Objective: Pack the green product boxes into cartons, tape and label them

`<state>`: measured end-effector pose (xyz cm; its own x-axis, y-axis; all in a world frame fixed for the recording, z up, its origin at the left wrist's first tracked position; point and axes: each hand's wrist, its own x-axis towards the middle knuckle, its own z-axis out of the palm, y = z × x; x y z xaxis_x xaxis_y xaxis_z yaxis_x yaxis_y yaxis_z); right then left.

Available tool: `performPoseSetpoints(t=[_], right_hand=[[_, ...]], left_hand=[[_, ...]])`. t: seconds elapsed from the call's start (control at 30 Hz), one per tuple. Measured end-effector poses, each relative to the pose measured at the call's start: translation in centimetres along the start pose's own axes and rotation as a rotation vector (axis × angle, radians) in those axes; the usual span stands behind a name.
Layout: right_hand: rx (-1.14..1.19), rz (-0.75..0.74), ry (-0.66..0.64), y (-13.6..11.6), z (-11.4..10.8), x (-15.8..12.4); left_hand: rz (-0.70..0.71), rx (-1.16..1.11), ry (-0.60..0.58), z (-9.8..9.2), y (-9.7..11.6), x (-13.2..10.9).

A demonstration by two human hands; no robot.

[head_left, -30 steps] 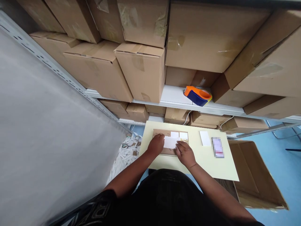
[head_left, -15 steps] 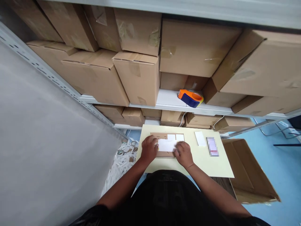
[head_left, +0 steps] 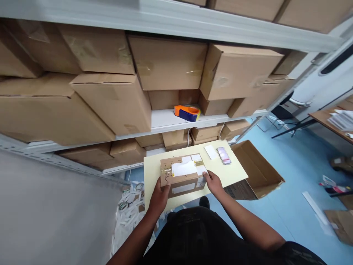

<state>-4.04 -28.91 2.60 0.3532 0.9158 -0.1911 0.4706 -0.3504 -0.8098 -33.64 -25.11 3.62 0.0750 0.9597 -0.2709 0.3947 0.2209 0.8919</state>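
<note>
One black shirt (head_left: pixel 190 239): fills the bottom centre of my view, a dark shoe (head_left: pixel 204 202) just above it.
Left hand (head_left: pixel 159 198): I have it clamped on the near left corner of the carton, thumb against the front face.
Right hand (head_left: pixel 214 183): gripping the carton's right end, thumb at the upper edge; the two hands are well apart, the carton between them.
Carton (head_left: pixel 180 180): centre of the frame, over the worktop, front face showing; I cannot tell whether it rests fully on the surface.
White label (head_left: pixel 184 168): on the carton's top, right of some black handwriting; smaller white labels sit behind and beside it.
Worktop (head_left: pixel 234 171): pale yellow; toward its far right I see a white slab (head_left: pixel 211 152) just beside a pixelated item (head_left: pixel 224 155).
Scrap heap (head_left: pixel 121 224): white strips, lower left of centre, beside the grey wall (head_left: pixel 55 206).
Open box (head_left: pixel 259 171): on the blue floor (head_left: pixel 270 217), right of the worktop.
Shelf (head_left: pixel 162 118): carries an orange-and-blue tape dispenser (head_left: pixel 187 113) at upper centre, among brown boxes (head_left: pixel 116 103).
Chair (head_left: pixel 281 112): far right, near a paper stack (head_left: pixel 342 119).
</note>
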Motion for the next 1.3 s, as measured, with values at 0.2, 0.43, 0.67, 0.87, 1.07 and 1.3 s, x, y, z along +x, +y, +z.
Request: performPoseSetpoints(t=[0.2,0.43,0.67,0.87,1.07,1.3], right_hand=[[0.022,-0.039,0.192,1.2,-8.1,-2.9],[-0.053,0.053,0.376,7.9,-19.0,-3.8],[-0.022,0.136,0.558,18.0,-31.7,-5.9],[-0.046,0.288,0.677,24.2,-38.5,-7.9],[-0.05,0.383,0.753,27.8,-40.2,-6.5],[-0.013,0.696,0.67,33.3,-38.2,-3.7]], left_hand=[[0.137,0.037,-0.094,3.8,7.4,-1.0],[0.278,0.081,-0.211,16.6,17.0,-0.9],[0.356,0.155,-0.421,34.5,23.6,-0.4],[0.344,0.137,-0.595,47.9,26.6,1.0],[0.337,0.141,-0.738,57.3,28.4,5.2],[0.337,0.214,-0.782,60.5,28.2,10.0]])
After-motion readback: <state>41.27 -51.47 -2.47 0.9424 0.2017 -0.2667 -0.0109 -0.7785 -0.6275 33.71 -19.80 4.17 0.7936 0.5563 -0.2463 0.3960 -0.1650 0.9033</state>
